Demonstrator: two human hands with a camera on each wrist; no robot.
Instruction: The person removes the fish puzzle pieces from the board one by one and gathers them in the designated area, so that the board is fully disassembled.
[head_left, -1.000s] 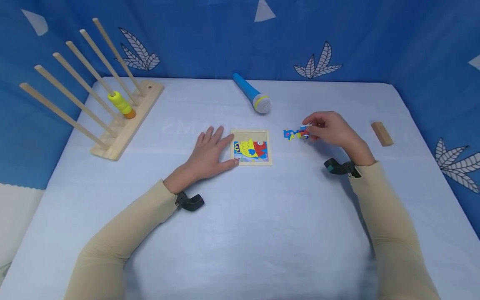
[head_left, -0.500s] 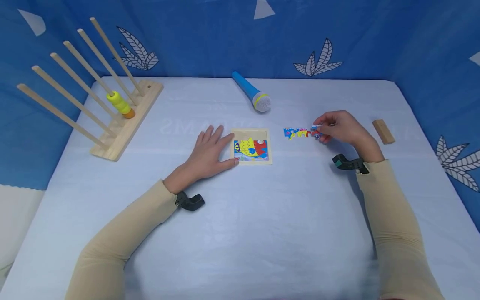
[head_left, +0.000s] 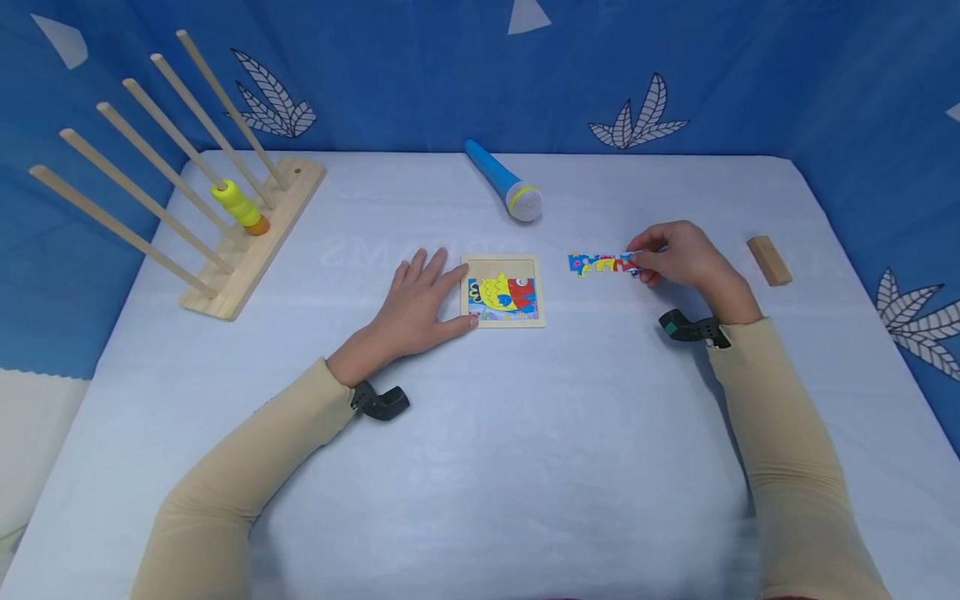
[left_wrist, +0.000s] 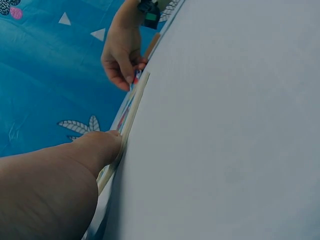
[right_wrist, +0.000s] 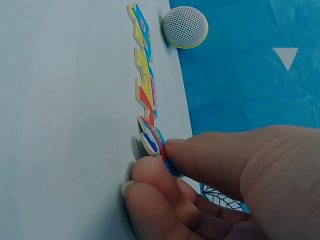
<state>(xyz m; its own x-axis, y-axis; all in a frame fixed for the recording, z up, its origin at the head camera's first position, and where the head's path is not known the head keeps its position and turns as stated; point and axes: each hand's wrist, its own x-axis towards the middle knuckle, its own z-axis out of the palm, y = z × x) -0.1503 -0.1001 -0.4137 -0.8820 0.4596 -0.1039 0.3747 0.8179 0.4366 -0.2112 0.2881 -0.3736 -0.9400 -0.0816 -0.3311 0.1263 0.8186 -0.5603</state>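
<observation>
My left hand (head_left: 412, 308) lies spread on the table, thumb and index finger touching the left edge of a wooden puzzle tray (head_left: 501, 266). Fish-picture pieces (head_left: 504, 298) fill the tray's lower part, while bare wood shows in its upper strip. To the right of the tray, my right hand (head_left: 678, 254) pinches a puzzle piece (right_wrist: 152, 142) between thumb and fingers. That piece is tilted at the right end of a row of loose puzzle pieces (head_left: 596, 264) on the table. In the left wrist view, the tray (left_wrist: 135, 107) appears edge-on beside the left thumb.
A blue toy microphone (head_left: 495, 171) lies behind the tray. At the back left stands a wooden peg rack (head_left: 225, 304) with tall pegs and a few yellow and orange beads (head_left: 238, 204). A small wooden block (head_left: 768, 260) lies at the right. Blue cloth walls border the table.
My right hand has moved right with its puzzle piece, uncovering more of the row, then shifted slightly back left. The left hand and the tray have stayed in place.
</observation>
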